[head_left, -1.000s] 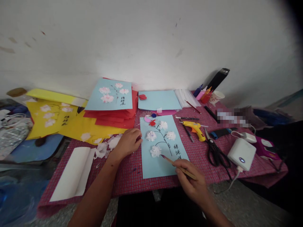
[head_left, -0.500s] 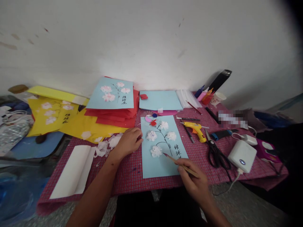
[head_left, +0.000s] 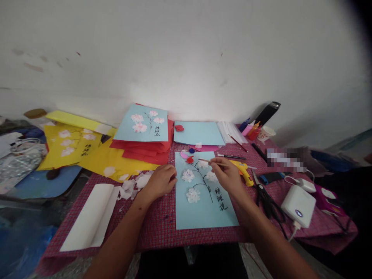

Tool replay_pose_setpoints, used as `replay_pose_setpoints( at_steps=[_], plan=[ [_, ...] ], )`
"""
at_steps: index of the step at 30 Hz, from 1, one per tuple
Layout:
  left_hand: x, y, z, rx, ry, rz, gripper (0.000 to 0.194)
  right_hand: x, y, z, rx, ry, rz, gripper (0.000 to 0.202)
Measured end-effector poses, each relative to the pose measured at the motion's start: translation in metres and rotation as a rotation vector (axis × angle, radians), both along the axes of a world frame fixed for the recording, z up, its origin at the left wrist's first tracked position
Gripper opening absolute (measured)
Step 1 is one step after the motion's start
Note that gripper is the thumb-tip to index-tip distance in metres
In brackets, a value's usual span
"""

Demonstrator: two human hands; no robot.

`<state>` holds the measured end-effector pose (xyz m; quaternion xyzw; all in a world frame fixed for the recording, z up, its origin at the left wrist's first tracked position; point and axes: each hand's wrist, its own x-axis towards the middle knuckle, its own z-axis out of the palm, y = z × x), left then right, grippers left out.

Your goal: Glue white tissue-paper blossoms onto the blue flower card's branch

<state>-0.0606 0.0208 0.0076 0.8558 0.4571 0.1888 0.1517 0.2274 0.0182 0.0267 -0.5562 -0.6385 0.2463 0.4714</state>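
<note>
My right hand (head_left: pixel 226 174) grips a thin paintbrush (head_left: pixel 207 161); its tip points left, above the top of a light blue sheet (head_left: pixel 190 217). The sheet bears several crumpled white paper flowers (head_left: pixel 193 195), black painted stems and black written characters (head_left: pixel 220 199). Just left of the brush tip is a red dab of paint (head_left: pixel 190 159), beside pink (head_left: pixel 184 154) and dark blue (head_left: pixel 192 150) dabs. My left hand (head_left: pixel 163 179) rests at the sheet's left edge with its fingers curled in, and nothing shows in them. White paper scraps (head_left: pixel 128 189) lie beside its wrist.
A finished flower picture (head_left: pixel 124 130) tops a red paper stack (head_left: pixel 145 151) at the back. Right of the sheet lie a yellow glue gun (head_left: pixel 245 174), black scissors (head_left: pixel 266 199) and a white power bank (head_left: pixel 299 199). Paint bottles (head_left: pixel 253 133) and a black flask (head_left: pixel 267 113) are farther back.
My right hand has moved up and away from me with the paintbrush, from near the lower left flower to the sheet's top. My left hand stays put. The view has shifted slightly.
</note>
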Motion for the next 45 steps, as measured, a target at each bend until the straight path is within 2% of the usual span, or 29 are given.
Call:
replay_pose_setpoints(
  at_steps=[5, 11, 24, 32, 45],
  plan=[
    [0.001, -0.001, 0.004, -0.013, 0.009, 0.004, 0.004, -0.014, 0.059, -0.006, -0.062, -0.037, -0.017, 0.025],
    [0.0, -0.002, 0.003, -0.005, -0.001, 0.009, 0.003, -0.023, 0.091, -0.023, -0.075, -0.054, -0.001, 0.023],
    [0.0, -0.001, 0.001, 0.002, 0.004, 0.005, 0.003, -0.02, 0.096, -0.035, -0.071, -0.028, -0.032, 0.029],
    [0.001, -0.001, 0.005, -0.009, 0.008, 0.006, 0.004, -0.02, 0.094, -0.033, -0.044, -0.005, -0.047, 0.029],
    [0.0, -0.001, 0.003, 0.011, 0.022, 0.005, 0.004, -0.022, 0.085, -0.032, -0.024, 0.055, -0.05, 0.03]
  ],
)
